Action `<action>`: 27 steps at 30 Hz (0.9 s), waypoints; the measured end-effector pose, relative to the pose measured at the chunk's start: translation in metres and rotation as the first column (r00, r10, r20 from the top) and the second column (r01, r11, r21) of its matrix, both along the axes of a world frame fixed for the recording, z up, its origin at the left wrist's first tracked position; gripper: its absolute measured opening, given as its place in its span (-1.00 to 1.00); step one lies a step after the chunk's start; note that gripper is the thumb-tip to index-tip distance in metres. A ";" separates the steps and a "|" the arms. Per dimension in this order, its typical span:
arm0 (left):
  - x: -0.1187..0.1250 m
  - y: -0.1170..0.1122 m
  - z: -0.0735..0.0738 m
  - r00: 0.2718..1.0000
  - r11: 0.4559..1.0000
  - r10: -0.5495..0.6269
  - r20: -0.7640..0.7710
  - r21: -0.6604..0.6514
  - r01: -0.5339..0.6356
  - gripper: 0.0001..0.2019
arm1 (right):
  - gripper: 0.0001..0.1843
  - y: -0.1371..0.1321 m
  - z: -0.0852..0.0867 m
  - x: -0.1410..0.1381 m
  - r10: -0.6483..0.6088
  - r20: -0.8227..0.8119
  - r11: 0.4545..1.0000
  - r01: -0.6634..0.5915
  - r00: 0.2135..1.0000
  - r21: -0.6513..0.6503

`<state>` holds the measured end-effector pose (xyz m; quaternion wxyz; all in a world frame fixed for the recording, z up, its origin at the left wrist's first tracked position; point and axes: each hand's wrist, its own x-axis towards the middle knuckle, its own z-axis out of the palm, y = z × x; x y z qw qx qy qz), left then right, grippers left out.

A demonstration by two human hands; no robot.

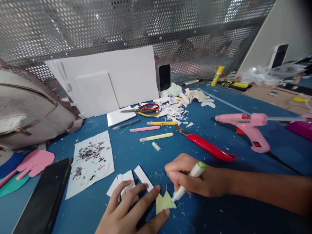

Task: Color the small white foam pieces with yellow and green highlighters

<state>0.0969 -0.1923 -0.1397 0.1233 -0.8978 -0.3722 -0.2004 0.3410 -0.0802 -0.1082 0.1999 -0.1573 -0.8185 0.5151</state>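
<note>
My right hand [192, 177] grips a white marker [186, 187] with a green end, its tip touching a small cut-out piece [165, 202] coloured yellow and light green. With fingers spread, my left hand [136, 208] lies on the table; its thumb and index finger rest at the cut-out's edges. Under and beyond its other fingers are white foam strips [126, 182]. A small pale marker cap [156, 146] lies beyond my hands, near a pale yellow marker [156, 137], a pink marker [145, 128] and a yellow pen [162, 123].
A red utility knife [211, 148] and pink glue gun [246, 125] lie to the right. Scissors [146, 110] and white scraps [177, 109] are at the back, before white boards [131, 78]. On the left are a paper with beads [102, 169], a black phone [42, 198] and a bag [31, 110].
</note>
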 end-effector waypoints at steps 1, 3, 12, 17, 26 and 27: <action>0.000 0.000 0.000 1.000 1.000 -0.002 0.002 0.005 0.002 -0.60 | -0.52 0.000 0.000 0.000 0.021 -0.016 1.000 -0.021 1.000 -0.005; 0.000 0.000 -0.001 1.000 1.000 -0.004 0.002 0.015 0.004 -0.61 | -0.52 0.000 0.000 0.000 0.013 -0.019 1.000 -0.013 1.000 -0.016; 0.000 0.001 -0.001 1.000 1.000 -0.011 0.002 0.010 0.010 -0.59 | -0.52 0.000 0.000 0.001 -0.004 -0.039 1.000 0.004 0.999 0.003; 0.001 0.001 -0.004 1.000 1.000 0.002 0.015 0.021 -0.002 -0.58 | -0.52 0.000 -0.001 0.002 -0.020 -0.041 0.999 0.021 0.999 0.024; 0.000 0.001 0.000 1.000 1.000 -0.007 0.001 0.020 0.007 -0.58 | -0.54 0.000 -0.001 0.000 0.037 -0.048 0.999 -0.038 0.998 -0.015; 0.000 0.001 0.000 1.000 1.000 -0.008 -0.001 0.016 0.009 -0.58 | -0.54 0.000 -0.001 0.000 0.042 -0.041 0.999 -0.043 0.998 -0.016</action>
